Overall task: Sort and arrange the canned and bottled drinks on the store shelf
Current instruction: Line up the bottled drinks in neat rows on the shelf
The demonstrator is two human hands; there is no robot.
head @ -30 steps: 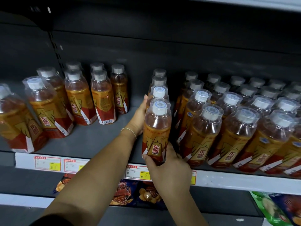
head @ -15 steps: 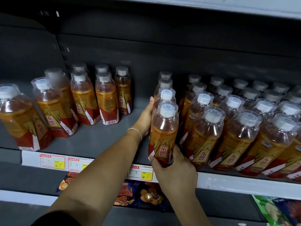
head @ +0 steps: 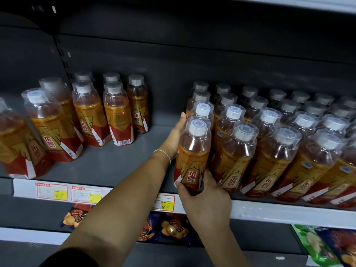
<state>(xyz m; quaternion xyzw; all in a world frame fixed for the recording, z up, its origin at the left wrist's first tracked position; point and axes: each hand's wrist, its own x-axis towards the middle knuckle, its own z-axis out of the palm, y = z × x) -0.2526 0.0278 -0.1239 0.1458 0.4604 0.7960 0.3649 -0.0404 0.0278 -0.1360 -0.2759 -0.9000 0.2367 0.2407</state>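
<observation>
Nearest to me, snack bags [head: 173, 229] lie on the lower shelf, beneath the white shelf edge [head: 289, 213] with its yellow-and-red price tags [head: 52, 192]. My right grip [head: 205, 202] is clamped round the base of the front bottle [head: 193, 157], thumb on its left side and fingers on its right. That bottle stands upright at the front edge of the grey shelf [head: 115, 162], heading the leftmost row of the right-hand bottles [head: 279, 151] and touching its neighbour. My left grip [head: 173, 140], with a thin bracelet [head: 163, 154] at the wrist, lies with its palm against the left side of the front bottle, thumb pointing up. Its fingers are hidden behind the bottle, so I cannot tell whether they are curled or straight. Across a bare stretch of shelf stands a looser left-hand group of bottles [head: 87, 116], labels facing various ways. The dark back panel [head: 192, 60] is furthest.
</observation>
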